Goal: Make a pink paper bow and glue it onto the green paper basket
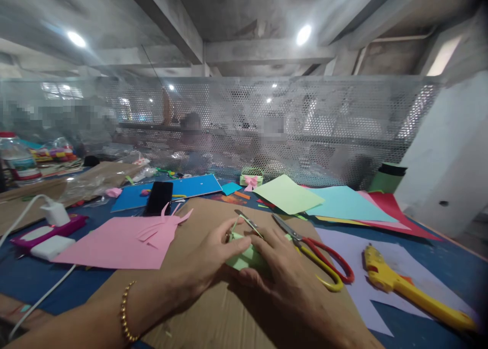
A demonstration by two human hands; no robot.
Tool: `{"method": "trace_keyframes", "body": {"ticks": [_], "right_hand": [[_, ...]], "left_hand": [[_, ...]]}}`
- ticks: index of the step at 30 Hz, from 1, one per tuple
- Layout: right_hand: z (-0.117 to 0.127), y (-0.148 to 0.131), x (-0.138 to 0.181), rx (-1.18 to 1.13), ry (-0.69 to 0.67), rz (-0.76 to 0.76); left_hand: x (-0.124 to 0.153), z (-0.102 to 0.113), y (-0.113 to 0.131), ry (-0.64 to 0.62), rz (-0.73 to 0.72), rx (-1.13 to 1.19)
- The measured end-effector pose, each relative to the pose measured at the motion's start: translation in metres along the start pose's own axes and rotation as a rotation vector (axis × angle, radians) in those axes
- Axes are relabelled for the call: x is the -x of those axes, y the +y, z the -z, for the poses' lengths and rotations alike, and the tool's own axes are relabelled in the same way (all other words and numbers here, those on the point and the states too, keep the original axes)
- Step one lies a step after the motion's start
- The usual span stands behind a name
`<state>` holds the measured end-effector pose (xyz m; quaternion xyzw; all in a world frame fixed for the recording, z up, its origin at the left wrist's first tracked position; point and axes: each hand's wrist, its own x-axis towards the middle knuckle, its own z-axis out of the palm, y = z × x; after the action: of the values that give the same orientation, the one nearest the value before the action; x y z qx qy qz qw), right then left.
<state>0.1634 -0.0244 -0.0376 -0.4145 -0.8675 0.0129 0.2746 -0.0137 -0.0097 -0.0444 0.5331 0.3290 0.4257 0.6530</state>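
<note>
Between my two hands is a small folded piece of light green paper (247, 259), held low over a brown cardboard sheet (206, 308). My left hand (219, 250) grips its left side, thumb across the top. From the right, my right hand (276, 255) closes on it, its fingers hiding much of the paper. A thin pale green strip rises near the left fingertips. Just beyond the right hand lie scissors (324, 260) with red and yellow handles, blades pointing away. Another dark blade tip (246, 218) shows behind the fingers.
A yellow glue gun (412, 288) rests on lilac paper (324, 234) at right. Pink cut paper (125, 240) and a black phone (159, 197) lie left. Coloured sheets (351, 202) and a small green basket with a pink bow (251, 179) stand behind, before a perforated metal screen (236, 120).
</note>
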Motion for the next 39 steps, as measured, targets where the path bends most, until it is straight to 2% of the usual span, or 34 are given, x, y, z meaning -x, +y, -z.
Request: {"method": "trace_keyframes", "body": {"ticks": [4, 6, 9, 10, 12, 15, 19, 22, 27, 32, 39], "right_hand": [[0.007, 0.004, -0.002, -0.059, -0.003, 0.031], [0.014, 0.014, -0.003, -0.179, 0.094, 0.007], [0.025, 0.036, -0.005, -0.339, 0.318, -0.2], [0.026, 0.042, -0.005, -0.377, 0.351, -0.291], [0.026, 0.049, -0.005, -0.486, 0.298, -0.44], [0.021, 0.044, -0.004, -0.742, 0.103, -0.559], [0.016, 0.023, -0.005, -1.098, -0.051, -0.524], [0.016, 0.016, -0.006, -1.263, -0.048, -0.473], [0.011, 0.025, -0.007, -1.326, 0.066, -0.497], [0.003, 0.028, -0.007, -1.289, 0.083, -0.507], [-0.004, 0.027, -0.008, -1.201, 0.107, -0.508]], "left_hand": [[0.0, -0.001, 0.005, 0.055, 0.017, -0.089], [-0.003, 0.001, 0.005, 0.08, 0.011, -0.083], [-0.012, 0.008, 0.002, 0.122, -0.05, -0.035], [-0.015, 0.011, 0.001, 0.126, -0.075, -0.015], [-0.02, 0.016, -0.001, 0.109, -0.119, 0.029], [-0.021, 0.02, 0.0, 0.067, -0.176, 0.075], [-0.018, 0.018, 0.002, 0.036, -0.23, 0.062], [-0.018, 0.018, 0.001, 0.045, -0.226, 0.036], [-0.019, 0.02, -0.002, 0.036, -0.209, 0.0], [-0.015, 0.019, 0.0, 0.079, -0.152, -0.052], [-0.006, 0.008, 0.018, 0.179, -0.061, -0.182]]}}
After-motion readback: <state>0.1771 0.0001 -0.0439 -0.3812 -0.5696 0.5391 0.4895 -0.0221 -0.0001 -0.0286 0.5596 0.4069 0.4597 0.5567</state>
